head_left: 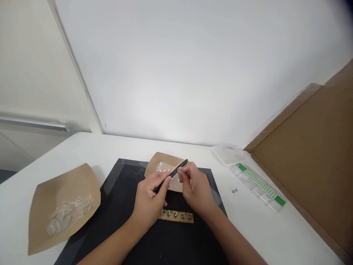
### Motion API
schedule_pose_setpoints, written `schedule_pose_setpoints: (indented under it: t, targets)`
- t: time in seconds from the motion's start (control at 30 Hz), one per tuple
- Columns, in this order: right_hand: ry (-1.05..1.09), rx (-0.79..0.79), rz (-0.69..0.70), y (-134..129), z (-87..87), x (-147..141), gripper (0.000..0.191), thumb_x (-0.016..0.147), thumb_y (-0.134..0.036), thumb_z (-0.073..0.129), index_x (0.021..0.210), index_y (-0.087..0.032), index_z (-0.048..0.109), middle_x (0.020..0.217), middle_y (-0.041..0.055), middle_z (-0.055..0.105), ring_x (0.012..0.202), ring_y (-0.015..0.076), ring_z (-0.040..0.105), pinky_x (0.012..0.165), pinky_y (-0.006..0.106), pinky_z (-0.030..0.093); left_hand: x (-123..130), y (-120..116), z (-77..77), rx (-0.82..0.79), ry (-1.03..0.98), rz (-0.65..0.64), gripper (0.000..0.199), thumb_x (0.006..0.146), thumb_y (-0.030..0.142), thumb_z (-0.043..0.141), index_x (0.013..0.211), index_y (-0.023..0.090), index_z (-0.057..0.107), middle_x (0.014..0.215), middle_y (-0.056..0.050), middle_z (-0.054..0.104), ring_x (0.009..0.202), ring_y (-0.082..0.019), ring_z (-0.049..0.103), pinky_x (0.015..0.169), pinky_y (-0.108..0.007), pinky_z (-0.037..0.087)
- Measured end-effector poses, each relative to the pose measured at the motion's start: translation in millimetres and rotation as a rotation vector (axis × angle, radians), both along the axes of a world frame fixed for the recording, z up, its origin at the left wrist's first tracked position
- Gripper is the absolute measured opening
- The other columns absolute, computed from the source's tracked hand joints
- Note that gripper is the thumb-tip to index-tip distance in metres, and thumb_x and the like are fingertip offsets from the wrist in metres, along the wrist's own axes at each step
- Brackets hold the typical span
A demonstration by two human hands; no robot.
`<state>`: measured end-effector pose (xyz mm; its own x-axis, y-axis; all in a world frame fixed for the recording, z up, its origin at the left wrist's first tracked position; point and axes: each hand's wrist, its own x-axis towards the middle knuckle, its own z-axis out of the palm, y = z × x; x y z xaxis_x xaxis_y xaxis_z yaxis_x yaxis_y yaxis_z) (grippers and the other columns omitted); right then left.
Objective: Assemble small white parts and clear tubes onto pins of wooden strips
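Note:
My left hand (151,195) is closed round a thin black strip-like tool (179,167), which slants up to the right. Close to its upper end, my right hand (194,184) is pinched, and what its fingertips hold is too small to name. Behind both hands a brown paper tray (157,160) carries small white pieces and a clear bag. Below them a narrow wooden strip (179,216) with several metal screws lies on the black mat (165,243); my left hand partly covers its left end.
A brown paper tray (41,206) of clear plastic pieces stands at the left. On the right are small metal parts (234,191), a clear compartment box (259,186) with a green label, a translucent lid (227,154) and a cardboard box (309,147). A white wall rises behind.

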<state>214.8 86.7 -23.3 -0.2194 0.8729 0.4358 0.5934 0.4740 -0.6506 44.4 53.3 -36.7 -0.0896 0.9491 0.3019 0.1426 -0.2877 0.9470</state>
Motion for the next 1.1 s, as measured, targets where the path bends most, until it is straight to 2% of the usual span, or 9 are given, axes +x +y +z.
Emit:
schedule_pose_setpoints:
  t: [0.2, 0.3, 0.43, 0.53, 0.67, 0.77, 0.93, 1.03, 1.1]
  targets:
    - [0.02, 0.009, -0.022, -0.3, 1.4, -1.5, 0.014, 0.105, -0.028, 0.048, 0.092, -0.025, 0.049, 0.077, -0.0008, 0.066, 0.068, 0.0184, 0.066, 0.065, 0.029, 0.044, -1.1, -2.1, 0.7, 0.026, 0.026, 0.008, 0.031, 0.099, 0.036, 0.064, 0.12, 0.02, 0.081, 0.101, -0.006, 0.075, 0.039, -0.004, 0.06, 0.038, -0.016, 0.053]
    - [0.012, -0.01, 0.053, -0.7, 2.4, -2.8, 0.016, 0.105, -0.026, 0.048, 0.089, -0.025, 0.05, 0.076, -0.0012, 0.066, 0.066, 0.0172, 0.065, 0.063, 0.028, 0.044, -1.0, -2.0, 1.3, 0.023, 0.02, 0.006, 0.031, 0.099, 0.036, 0.065, 0.12, 0.02, 0.081, 0.103, -0.007, 0.076, 0.039, -0.004, 0.061, 0.037, -0.016, 0.053]
    - [0.046, 0.01, 0.013, -0.4, 1.7, -3.5, 0.014, 0.105, -0.026, 0.049, 0.091, -0.025, 0.05, 0.078, -0.001, 0.065, 0.067, 0.0174, 0.065, 0.065, 0.028, 0.045, -0.1, -1.4, 1.9, 0.011, 0.005, 0.006, 0.031, 0.099, 0.036, 0.065, 0.12, 0.019, 0.081, 0.105, -0.007, 0.076, 0.04, -0.004, 0.061, 0.037, -0.016, 0.054]
    - [0.025, -0.027, 0.078, -0.2, 0.7, -2.9, 0.015, 0.105, -0.025, 0.048, 0.09, -0.025, 0.05, 0.078, -0.0015, 0.065, 0.068, 0.0169, 0.065, 0.066, 0.028, 0.045, 0.1, -2.2, 1.6, -0.001, 0.004, 0.009, 0.031, 0.099, 0.036, 0.065, 0.12, 0.02, 0.08, 0.105, -0.007, 0.076, 0.04, -0.004, 0.061, 0.037, -0.016, 0.054]
    - [0.085, 0.003, 0.009, -0.6, 2.6, -2.4, 0.013, 0.106, -0.028, 0.049, 0.093, -0.025, 0.049, 0.077, -0.0016, 0.064, 0.067, 0.0178, 0.065, 0.067, 0.029, 0.046, 0.0, -3.7, 1.6, 0.021, 0.011, -0.004, 0.032, 0.1, 0.036, 0.063, 0.122, 0.02, 0.08, 0.105, -0.007, 0.076, 0.04, -0.004, 0.061, 0.038, -0.016, 0.054]
    - [0.06, -0.017, 0.054, -1.7, 4.8, -3.3, 0.016, 0.106, -0.028, 0.048, 0.091, -0.025, 0.049, 0.077, -0.0007, 0.065, 0.068, 0.018, 0.066, 0.067, 0.029, 0.047, -0.1, -3.6, 2.4, 0.026, 0.014, 0.003, 0.032, 0.1, 0.036, 0.063, 0.122, 0.02, 0.08, 0.106, -0.007, 0.076, 0.04, -0.004, 0.061, 0.038, -0.016, 0.054]
    - [0.085, -0.012, -0.008, -2.0, 5.7, -3.8, 0.013, 0.105, -0.028, 0.05, 0.092, -0.025, 0.049, 0.077, -0.0018, 0.065, 0.067, 0.0172, 0.066, 0.067, 0.029, 0.046, 0.1, -2.5, 3.3, 0.025, 0.019, 0.009, 0.032, 0.099, 0.036, 0.064, 0.121, 0.02, 0.08, 0.102, -0.006, 0.077, 0.039, -0.005, 0.062, 0.038, -0.017, 0.055]
    - [0.074, -0.052, 0.059, -1.2, 6.5, -1.5, 0.015, 0.105, -0.028, 0.05, 0.09, -0.025, 0.05, 0.076, -0.0024, 0.066, 0.066, 0.0159, 0.066, 0.065, 0.027, 0.046, 0.6, -3.5, 3.6, 0.018, 0.026, 0.012, 0.031, 0.099, 0.036, 0.064, 0.12, 0.019, 0.081, 0.108, -0.008, 0.077, 0.039, -0.004, 0.062, 0.038, -0.017, 0.054]
    - [0.086, -0.044, 0.016, -0.4, 7.5, 0.3, 0.016, 0.105, -0.028, 0.051, 0.089, -0.025, 0.05, 0.074, -0.0028, 0.066, 0.065, 0.0159, 0.066, 0.065, 0.028, 0.046, 1.2, -4.5, 3.8, 0.022, 0.023, 0.005, 0.031, 0.1, 0.036, 0.063, 0.12, 0.019, 0.081, 0.109, -0.008, 0.077, 0.04, -0.005, 0.062, 0.038, -0.016, 0.054]
